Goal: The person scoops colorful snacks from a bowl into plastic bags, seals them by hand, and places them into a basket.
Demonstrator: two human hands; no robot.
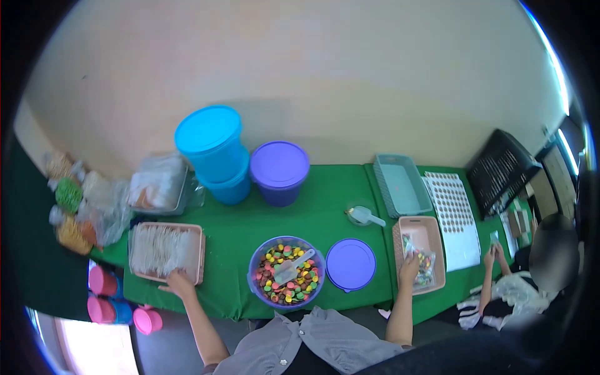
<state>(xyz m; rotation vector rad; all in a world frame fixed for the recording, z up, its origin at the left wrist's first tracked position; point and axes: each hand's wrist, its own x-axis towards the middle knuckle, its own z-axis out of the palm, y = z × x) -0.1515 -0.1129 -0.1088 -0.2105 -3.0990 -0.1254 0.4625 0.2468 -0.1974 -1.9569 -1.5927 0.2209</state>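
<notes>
Left hand [178,282] down at the near edge of a pink tray [166,251] stacked with pale, clear bags, fingers lying loosely spread on the rim; hard to tell whether anything is pinched. Right hand [410,265] reaching into a pink basket [420,259], fingers closed around a small filled packet [409,245] at the basket's left side, more packets lying deeper in.

Between the two arms, straight ahead on the green table [325,206]: a purple bowl [287,272] heaped with multicoloured round candies, a clear scoop [290,267] lying on top of them. Just right of the bowl, a purple lid [350,264] flat on the cloth, sitting between bowl and basket. Beyond it, a second small scoop [365,215] on the cloth.

Further back, against the wall: two stacked blue tubs [214,153] with a lid on top, touching a purple lidded tub [279,172]. To the left of those, a clear box under plastic wrap [158,183], and bags of green and orange grains [70,206] at the table's far left end. Pink cups [106,294] low beside the table's left corner.

Right of the basket: a white sheet of dark dots [455,212], a teal basket [401,184] behind, a black crate [500,169] tilted up. At the far right, another person's hands [494,255] close together over something small.
</notes>
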